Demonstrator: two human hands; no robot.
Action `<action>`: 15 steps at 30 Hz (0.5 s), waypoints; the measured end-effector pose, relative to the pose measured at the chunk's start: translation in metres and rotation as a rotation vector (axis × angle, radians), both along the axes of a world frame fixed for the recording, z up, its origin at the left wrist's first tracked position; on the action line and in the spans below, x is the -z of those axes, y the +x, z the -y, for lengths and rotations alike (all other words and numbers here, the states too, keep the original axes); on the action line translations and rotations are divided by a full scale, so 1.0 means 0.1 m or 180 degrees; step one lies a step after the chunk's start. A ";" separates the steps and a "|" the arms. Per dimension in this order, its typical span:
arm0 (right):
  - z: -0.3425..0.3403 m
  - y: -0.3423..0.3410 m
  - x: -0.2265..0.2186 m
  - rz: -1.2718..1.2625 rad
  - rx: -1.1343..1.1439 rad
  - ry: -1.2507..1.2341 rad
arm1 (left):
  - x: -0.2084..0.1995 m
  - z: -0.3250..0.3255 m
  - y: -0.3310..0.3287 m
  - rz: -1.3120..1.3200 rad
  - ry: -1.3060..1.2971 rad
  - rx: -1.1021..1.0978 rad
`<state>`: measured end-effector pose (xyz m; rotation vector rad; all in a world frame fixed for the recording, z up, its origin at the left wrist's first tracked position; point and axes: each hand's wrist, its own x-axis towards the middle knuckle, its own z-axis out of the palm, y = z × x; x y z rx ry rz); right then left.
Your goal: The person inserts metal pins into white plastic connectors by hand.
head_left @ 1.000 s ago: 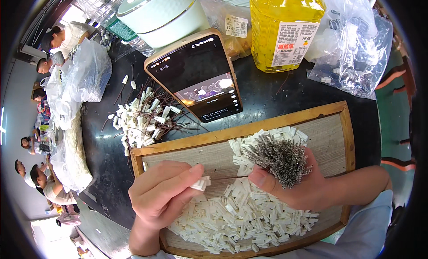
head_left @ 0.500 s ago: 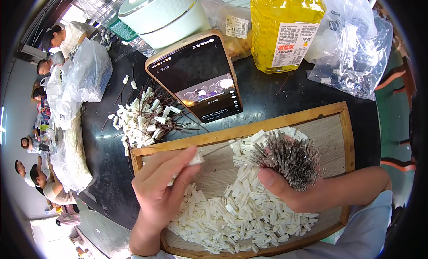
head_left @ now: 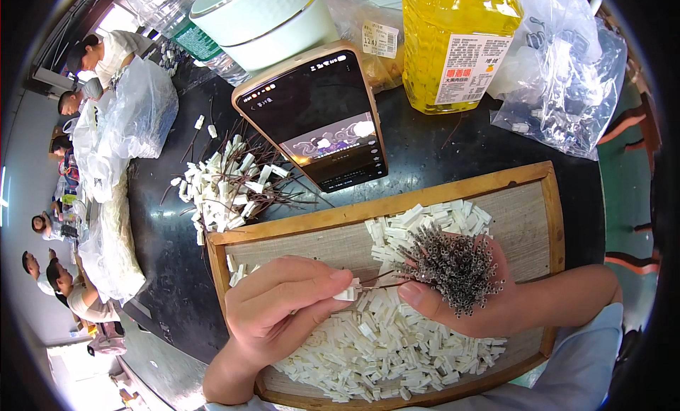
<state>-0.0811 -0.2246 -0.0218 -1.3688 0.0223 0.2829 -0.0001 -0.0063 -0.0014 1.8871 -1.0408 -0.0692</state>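
Note:
My left hand (head_left: 283, 305) pinches a small white plastic connector (head_left: 348, 292) between thumb and fingertips. Thin brown wires (head_left: 382, 280) run from that connector toward my right hand (head_left: 460, 305). In my right hand is a thick bundle of wires (head_left: 457, 266), its many metal-tipped ends pointing up toward me; the fingers behind the bundle are mostly hidden. Below both hands, a heap of loose white connectors (head_left: 397, 347) covers much of a wood-framed tray (head_left: 319, 218). Whether the wire ends are seated inside the pinched connector is too small to tell.
Beyond the tray's left corner lies a pile of white connectors with brown wires (head_left: 234, 181). A phone (head_left: 319, 121) leans against a pale green lidded container (head_left: 262, 29). A yellow-filled bottle (head_left: 453, 50) and clear plastic bags (head_left: 559, 78) stand behind. Several people sit far left.
My left hand has moved right with the connector, close to the bundle. Two wires now span the gap where one showed before. The bundle has turned slightly in my right hand.

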 end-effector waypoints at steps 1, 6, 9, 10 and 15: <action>0.01 -0.01 0.02 -0.0001 -0.0040 0.0196 | 0.01 0.01 0.00 -0.0004 -0.0002 0.0001; 0.07 -0.01 -0.03 -0.0052 -0.0226 0.0156 | 0.02 0.12 -0.07 0.0269 0.0169 0.0157; -0.01 -0.01 0.03 -0.0038 -0.0093 0.0267 | -0.02 0.12 -0.05 0.0208 0.0206 0.0350; -0.04 -0.02 0.04 -0.0024 0.0142 0.0353 | -0.02 0.13 -0.06 0.0214 0.0198 0.0356; -0.06 -0.04 0.00 -0.0025 0.0208 0.0546 | -0.04 0.08 -0.06 0.0090 0.0215 0.0204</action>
